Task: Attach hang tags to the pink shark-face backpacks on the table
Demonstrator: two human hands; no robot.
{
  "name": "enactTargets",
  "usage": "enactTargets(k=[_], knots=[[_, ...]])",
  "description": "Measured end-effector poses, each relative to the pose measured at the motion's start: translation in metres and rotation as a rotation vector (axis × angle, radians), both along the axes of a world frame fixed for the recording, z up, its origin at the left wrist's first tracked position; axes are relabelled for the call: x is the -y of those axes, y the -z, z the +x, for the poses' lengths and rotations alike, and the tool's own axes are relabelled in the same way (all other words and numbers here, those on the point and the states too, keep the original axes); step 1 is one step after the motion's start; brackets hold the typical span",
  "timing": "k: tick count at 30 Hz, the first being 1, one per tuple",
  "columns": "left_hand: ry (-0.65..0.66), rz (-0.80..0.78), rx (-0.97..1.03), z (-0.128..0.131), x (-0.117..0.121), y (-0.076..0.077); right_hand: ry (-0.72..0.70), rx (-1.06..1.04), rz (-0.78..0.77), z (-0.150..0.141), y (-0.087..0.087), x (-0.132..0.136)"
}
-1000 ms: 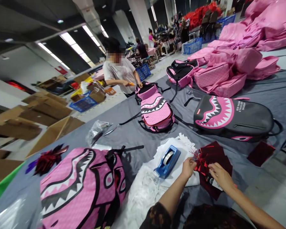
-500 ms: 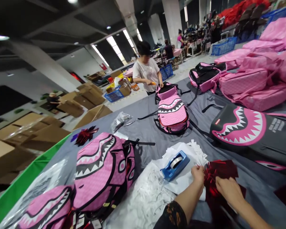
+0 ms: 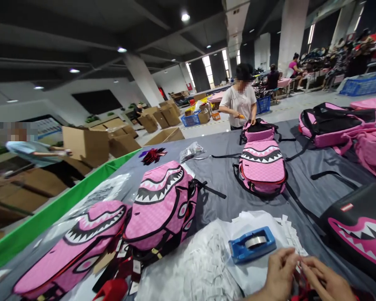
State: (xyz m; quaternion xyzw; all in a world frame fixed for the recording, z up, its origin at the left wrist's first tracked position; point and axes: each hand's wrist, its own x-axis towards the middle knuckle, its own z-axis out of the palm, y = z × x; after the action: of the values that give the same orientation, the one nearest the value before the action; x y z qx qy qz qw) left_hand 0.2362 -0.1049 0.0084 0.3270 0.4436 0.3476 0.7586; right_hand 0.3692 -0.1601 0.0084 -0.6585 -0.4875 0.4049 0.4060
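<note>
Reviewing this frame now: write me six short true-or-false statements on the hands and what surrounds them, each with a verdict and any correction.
1. The blue tape dispenser lies on white paper. True.
2. The grips of the left hand and the right hand are close together, with red material showing below them. True.
3. The right hand's grip is around the dispenser. False: it is apart from the dispenser, beside the left hand's.
4. The dispenser is bare of tape. False: a tape roll sits in it.
5. A black backpack is cut off by the picture's right edge. True.
6. Nobody else in view holds anything. False: a co-worker holds something orange.
</note>
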Motion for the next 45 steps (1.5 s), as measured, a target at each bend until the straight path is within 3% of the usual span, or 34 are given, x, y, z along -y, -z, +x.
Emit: enactTargets(k=[3,5,7,10,14,18,22,25,27,30,34,39,45], knots=[[-0.080,0.174,0.020,-0.022,-0.050,-0.041,-0.097,-0.025,0.108,-0.035,-0.035,-0.061],[-0.214,0.249,-0.005,-0.037,-0.089,-0.062,-0.170,-0.075,0.122,-0.049,-0.050,-0.103],[-0.343,0.289,0.013,-0.052,-0.126,-0.076,-0.222,-0.120,0.108,-0.057,-0.056,-0.144],[-0.351,0.337,0.089,-0.071,-0.170,-0.079,-0.227,-0.224,0.089,-0.070,-0.047,-0.200],[-0.323,0.473,0.059,-0.090,-0.208,-0.057,-0.232,-0.357,0.084,-0.104,-0.019,-0.248],[-0.295,0.631,-0.340,-0.121,-0.253,-0.033,-0.308,-0.335,0.037,-0.121,0.016,-0.280],[0.046,0.722,-0.798,-0.146,-0.300,-0.008,-0.137,-0.181,-0.101,-0.100,0.063,-0.314],[0.234,0.665,-0.882,-0.139,-0.319,0.026,-0.012,-0.023,-0.165,-0.085,0.092,-0.330],[0.332,0.629,-0.913,-0.123,-0.323,0.053,0.022,0.059,-0.165,-0.081,0.102,-0.334],[0.425,0.603,-0.890,-0.096,-0.326,0.087,0.033,0.141,-0.162,-0.081,0.107,-0.333],[0.464,0.619,-0.819,-0.076,-0.331,0.109,-0.025,0.190,-0.193,-0.076,0.107,-0.327],[0.443,0.661,-0.747,-0.071,-0.328,0.112,-0.071,0.316,-0.215,-0.065,0.104,-0.326],[0.467,0.670,-0.714,-0.057,-0.320,0.099,-0.055,0.271,-0.202,-0.059,0.084,-0.327]])
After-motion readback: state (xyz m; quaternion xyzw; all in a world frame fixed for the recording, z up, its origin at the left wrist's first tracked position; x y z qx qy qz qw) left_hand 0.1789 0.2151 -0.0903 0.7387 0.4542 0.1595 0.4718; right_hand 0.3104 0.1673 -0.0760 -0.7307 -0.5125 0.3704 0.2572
